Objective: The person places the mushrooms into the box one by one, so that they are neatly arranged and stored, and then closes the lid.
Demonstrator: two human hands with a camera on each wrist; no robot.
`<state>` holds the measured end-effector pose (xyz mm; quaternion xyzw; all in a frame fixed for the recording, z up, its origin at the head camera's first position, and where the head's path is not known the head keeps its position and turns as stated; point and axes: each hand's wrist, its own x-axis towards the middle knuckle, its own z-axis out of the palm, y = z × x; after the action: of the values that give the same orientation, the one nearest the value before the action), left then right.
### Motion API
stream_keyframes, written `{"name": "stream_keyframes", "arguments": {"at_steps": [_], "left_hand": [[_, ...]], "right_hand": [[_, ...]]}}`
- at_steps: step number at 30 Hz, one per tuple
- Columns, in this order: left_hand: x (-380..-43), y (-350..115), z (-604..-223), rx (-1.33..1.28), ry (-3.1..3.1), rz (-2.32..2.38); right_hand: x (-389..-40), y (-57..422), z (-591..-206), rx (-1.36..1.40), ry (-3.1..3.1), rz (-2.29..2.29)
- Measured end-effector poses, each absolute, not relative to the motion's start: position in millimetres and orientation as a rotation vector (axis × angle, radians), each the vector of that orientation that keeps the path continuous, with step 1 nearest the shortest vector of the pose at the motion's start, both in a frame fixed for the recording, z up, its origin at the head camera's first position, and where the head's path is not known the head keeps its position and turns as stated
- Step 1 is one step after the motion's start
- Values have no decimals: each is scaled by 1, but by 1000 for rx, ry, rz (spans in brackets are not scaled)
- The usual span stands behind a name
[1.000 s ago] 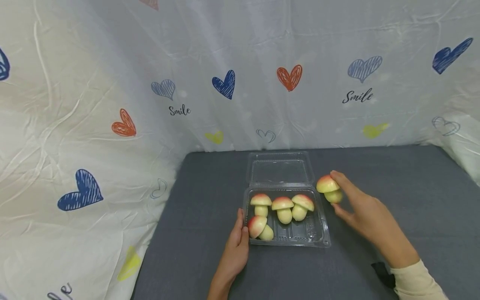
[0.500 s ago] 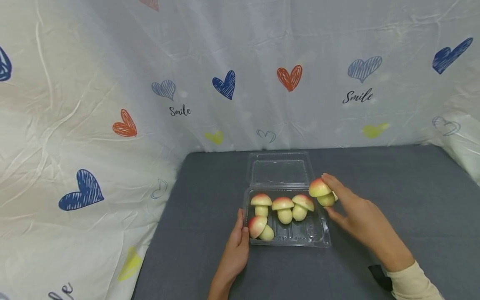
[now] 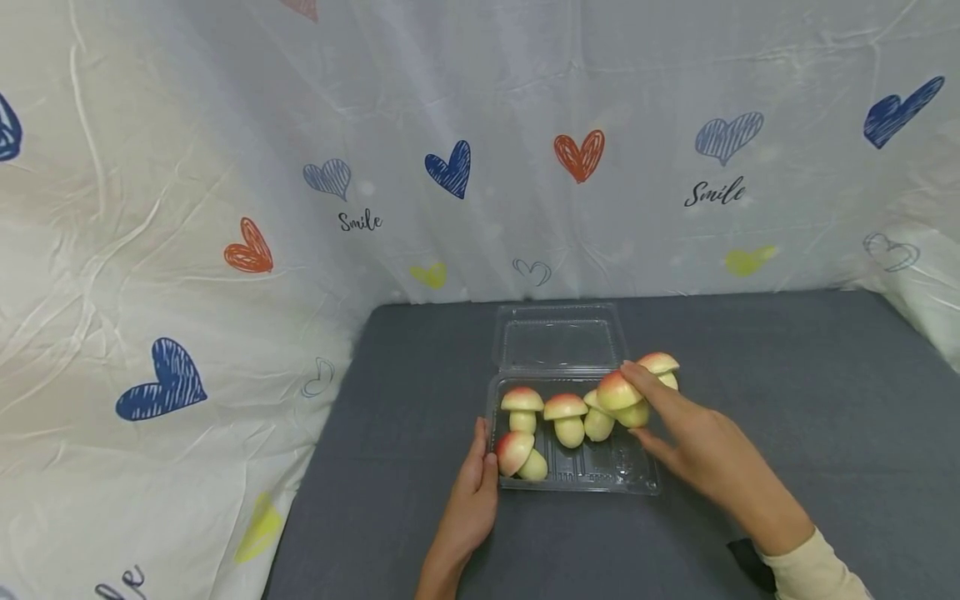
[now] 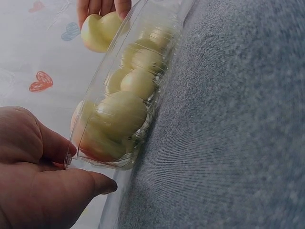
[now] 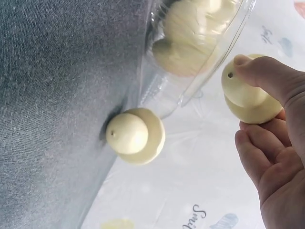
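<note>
Mushroom (image 3: 622,404), red on top and yellow below, is hanging in the right hand (image 3: 708,446), above the right side of a clear box (image 3: 577,487). Gray cloth is covering the table (image 3: 847,400). A white sheet (image 3: 645,83) with hearts and the word "Smile" is rising behind the table's far edge and coming down along the left.

The box is sitting on the table, and its clear lid (image 3: 558,343) is lying back on the far side. Four more mushrooms (image 3: 568,427) are lying in the box: three in a far row, one in the near left corner. Another mushroom (image 3: 662,365) is resting on the table just right of the box, partly behind the right hand.

Gray cloth is running from the box to the table's left edge, and wider still to the right.

The right grip is spreading just as wide as its mushroom, fingers touching the top and thumb pressing the stem end. The left hand (image 3: 471,500) is keeping a narrow grip, holding the box's left edge.
</note>
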<state>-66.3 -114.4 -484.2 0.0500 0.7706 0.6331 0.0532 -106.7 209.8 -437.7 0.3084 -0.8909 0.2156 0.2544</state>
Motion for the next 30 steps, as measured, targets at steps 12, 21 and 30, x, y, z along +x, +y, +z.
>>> {"name": "stream_keyframes", "arguments": {"at_steps": [12, 21, 30], "left_hand": [[-66, -115, -483, 160, 2352, 1917], [-66, -114, -484, 161, 2346, 1924], [-67, -114, -485, 157, 2346, 1928]], "right_hand": [[-103, 199, -440, 879, -2425, 629], [-102, 190, -444, 934, -2383, 615], [-102, 178, -449, 1016, -2391, 605]]}}
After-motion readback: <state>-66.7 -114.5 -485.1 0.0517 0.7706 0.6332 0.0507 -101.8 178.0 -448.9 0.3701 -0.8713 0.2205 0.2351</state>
